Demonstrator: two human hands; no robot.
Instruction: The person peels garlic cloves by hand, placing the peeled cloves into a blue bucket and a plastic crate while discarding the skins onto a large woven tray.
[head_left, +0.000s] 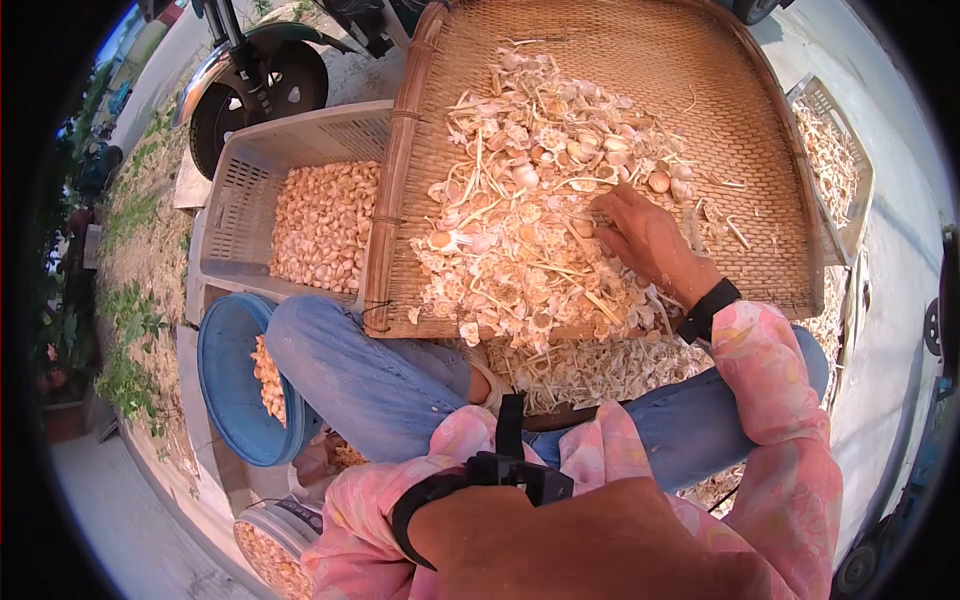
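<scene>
- Garlic heap (560, 260) lies on the woven tray (740, 90), spread from the middle of its near edge toward the far edge, more to the left than the right
- Right hand (655, 240) is at the heap's right flank, palm down, fingers loosely bent and thumb apart from them; whether anything is pinched, I cannot tell
- Left hand (565, 535) is close to the camera, below the tray's near edge, its fingers out of sight, so I cannot tell if it grasps anything
- A garlic bulb (659, 181) beside the right fingers should be light and firm; best taken round its belly, since its dry skin may slip or flake
- Loose peel should be nearly weightless and brittle; the thin stalks (478, 165) look stiff and could snap
- The tray is tan basketwork with a thick, bound rim
- Past its left edge, a slotted plastic crate (240, 190) holds smooth, plump cloves (325, 225), with a round blue bucket (215, 370) nearer the person
</scene>
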